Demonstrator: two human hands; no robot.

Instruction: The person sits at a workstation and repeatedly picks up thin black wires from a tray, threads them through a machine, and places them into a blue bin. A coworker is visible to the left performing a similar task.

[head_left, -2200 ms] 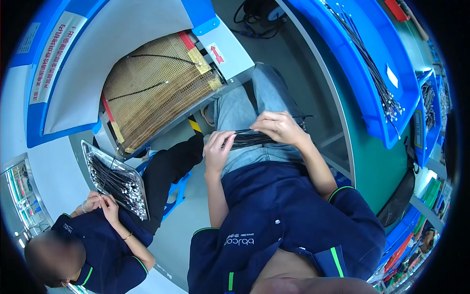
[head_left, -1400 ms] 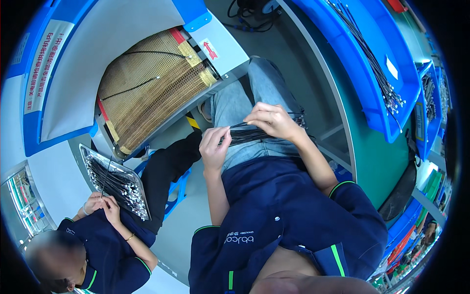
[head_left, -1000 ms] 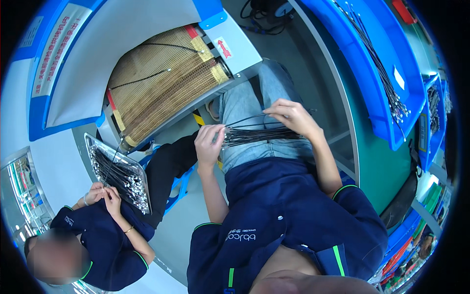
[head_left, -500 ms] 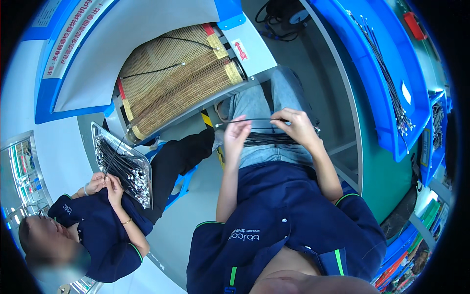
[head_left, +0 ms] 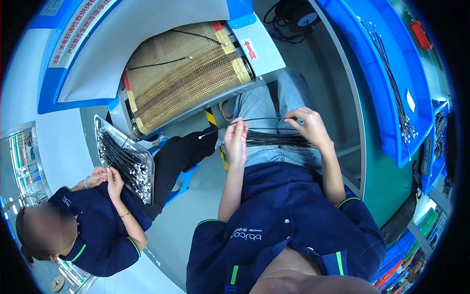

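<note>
Head view: my left hand has its fingertips closed on a single black cable, just beyond the bundle of black cables that lies across my jeans. My right hand pinches the same cable above the bundle's right half. Its pale tip pokes out left of the bundle. I judge the step in hand to be handling one cable apart from the bundle; the next move seems to call for a light pinch at both places, clear of the bundle. Another strand runs just above the bundle, and I can't tell whether my right fingers hold it too. The cable's other end is hidden, and my right wrist covers the bundle's right end.
</note>
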